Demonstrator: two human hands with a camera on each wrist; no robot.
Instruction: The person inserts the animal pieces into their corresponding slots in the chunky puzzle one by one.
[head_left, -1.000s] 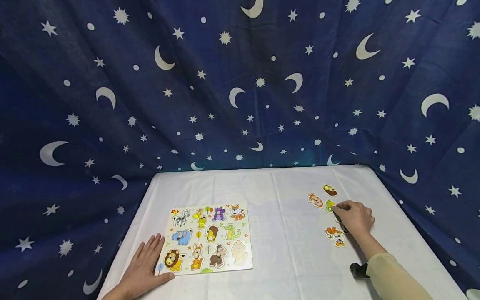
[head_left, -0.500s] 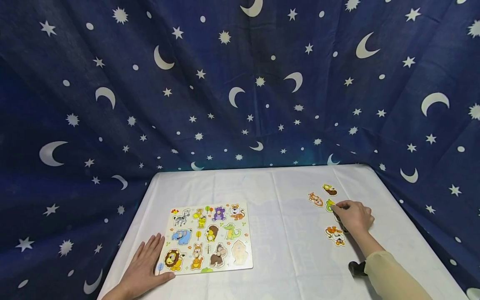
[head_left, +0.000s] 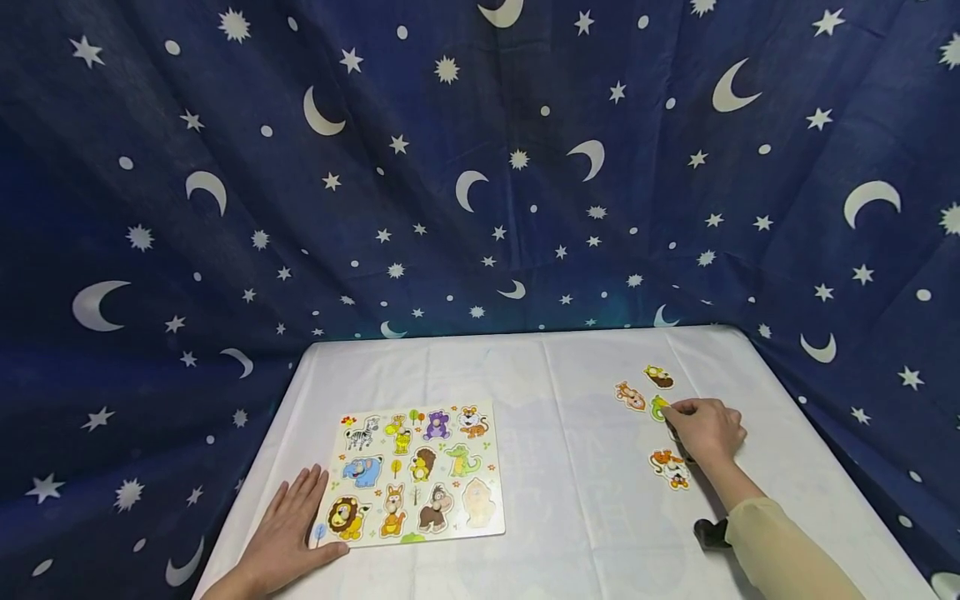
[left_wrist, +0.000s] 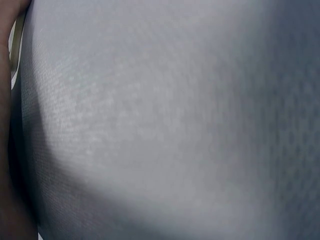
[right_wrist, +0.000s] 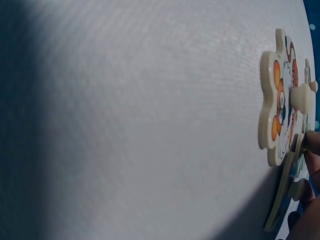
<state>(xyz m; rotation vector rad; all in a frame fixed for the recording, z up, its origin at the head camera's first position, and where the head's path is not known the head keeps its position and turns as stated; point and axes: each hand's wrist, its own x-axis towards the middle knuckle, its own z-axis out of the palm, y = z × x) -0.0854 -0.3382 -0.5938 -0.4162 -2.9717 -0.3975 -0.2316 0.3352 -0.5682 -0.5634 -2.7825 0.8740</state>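
Note:
The left hand [head_left: 288, 525] lies flat with fingers spread at the left edge of an animal puzzle board [head_left: 487, 467], its thumb by the front left corner. Farther right, the right hand [head_left: 707, 429] pinches a green crocodile puzzle piece [head_left: 658, 407] on the table, its thumb and index finger covering part of it. Beneath this hand lies a dark puzzle piece, mostly hidden. Just in front is a tiger puzzle piece [head_left: 670, 469], whose pale knob [right_wrist: 300, 98] shows in the right wrist view. The left wrist view holds mostly blurred white cloth [left_wrist: 150, 125].
Beyond the right hand lie a hedgehog puzzle piece [head_left: 659, 377] and an orange-brown animal piece [head_left: 630, 397]. A black object [head_left: 711, 533] sits by the right sleeve [head_left: 780, 546]. White cloth covers the table [head_left: 555, 500]; a star-and-moon curtain [head_left: 420, 192] hangs behind.
The head view has shifted very slightly. Both hands and the puzzle pieces otherwise stay where they were.

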